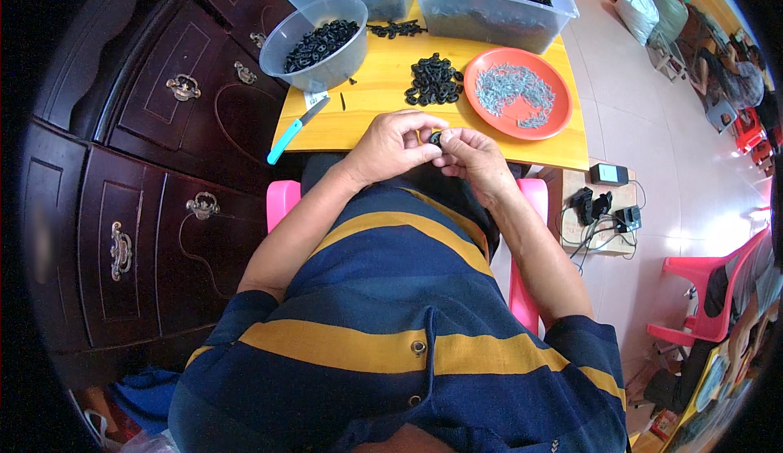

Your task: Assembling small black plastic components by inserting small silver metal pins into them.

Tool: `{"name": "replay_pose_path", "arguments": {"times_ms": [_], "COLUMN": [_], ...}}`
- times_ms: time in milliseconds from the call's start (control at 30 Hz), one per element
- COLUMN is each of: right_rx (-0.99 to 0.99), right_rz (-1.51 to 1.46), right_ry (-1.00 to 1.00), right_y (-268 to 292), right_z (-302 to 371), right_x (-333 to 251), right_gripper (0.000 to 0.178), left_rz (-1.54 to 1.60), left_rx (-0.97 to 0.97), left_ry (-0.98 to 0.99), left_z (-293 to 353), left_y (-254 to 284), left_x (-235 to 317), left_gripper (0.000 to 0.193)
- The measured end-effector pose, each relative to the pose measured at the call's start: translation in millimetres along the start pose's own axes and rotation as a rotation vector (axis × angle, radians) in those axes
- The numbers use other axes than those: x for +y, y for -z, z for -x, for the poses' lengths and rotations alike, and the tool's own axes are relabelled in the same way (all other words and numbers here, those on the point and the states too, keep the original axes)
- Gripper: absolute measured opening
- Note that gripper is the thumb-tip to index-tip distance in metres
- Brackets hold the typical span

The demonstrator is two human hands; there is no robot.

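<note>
Both hands meet at the front edge of the yellow table point(383, 132). My left hand point(397, 145) pinches one side of a small black ring-shaped part point(435, 138). The thumb and fingers of my right hand point(473, 156) close on its other side. Fingers cover much of the part, and whether a pin sits in it I cannot tell. Beyond my hands lies a pile of similar black parts point(434, 80). To its right, an orange-red plate point(559, 119) holds many small grey pins point(506, 86).
A knife with a turquoise handle point(285, 141) lies at the table's left edge. Behind it stand a round clear tub point(326, 76) and two clear bins point(489, 27) of black parts. Dark wooden drawers point(163, 94) rise at left. Cabled devices point(608, 200) sit on a stool at right.
</note>
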State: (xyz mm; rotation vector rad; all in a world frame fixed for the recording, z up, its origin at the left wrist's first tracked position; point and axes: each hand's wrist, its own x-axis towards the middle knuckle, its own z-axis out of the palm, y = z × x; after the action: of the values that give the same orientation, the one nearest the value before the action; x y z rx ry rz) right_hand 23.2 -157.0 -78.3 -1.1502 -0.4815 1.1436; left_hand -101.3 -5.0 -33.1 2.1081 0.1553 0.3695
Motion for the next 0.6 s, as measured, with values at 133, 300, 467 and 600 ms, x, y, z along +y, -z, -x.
{"name": "replay_pose_path", "arguments": {"times_ms": [133, 300, 467, 600], "right_rx": [-0.006, 0.024, 0.022, 0.032], "right_rz": [-0.108, -0.142, -0.192, -0.226], "right_ry": [-0.01, 0.015, 0.03, -0.004], "right_y": [-1.3, -0.7, -6.0, -4.8], "right_z": [-1.3, -5.8, -3.6, -3.4], "right_x": [0.4, 9.0, 6.6, 7.2], "right_gripper": [0.02, 0.018, 0.015, 0.016], "left_rz": [-0.275, -0.588, -0.638, -0.577], "left_rx": [0.087, 0.19, 0.21, 0.203], "left_ry": [-0.089, -0.264, -0.258, -0.261], "left_z": [0.4, -2.7, -3.7, -3.7], "left_y": [-7.2, -13.5, -16.9, -16.7], "left_x": [14.1, 18.3, 12.4, 11.2], "left_gripper": [0.045, 0.038, 0.028, 0.023]}}
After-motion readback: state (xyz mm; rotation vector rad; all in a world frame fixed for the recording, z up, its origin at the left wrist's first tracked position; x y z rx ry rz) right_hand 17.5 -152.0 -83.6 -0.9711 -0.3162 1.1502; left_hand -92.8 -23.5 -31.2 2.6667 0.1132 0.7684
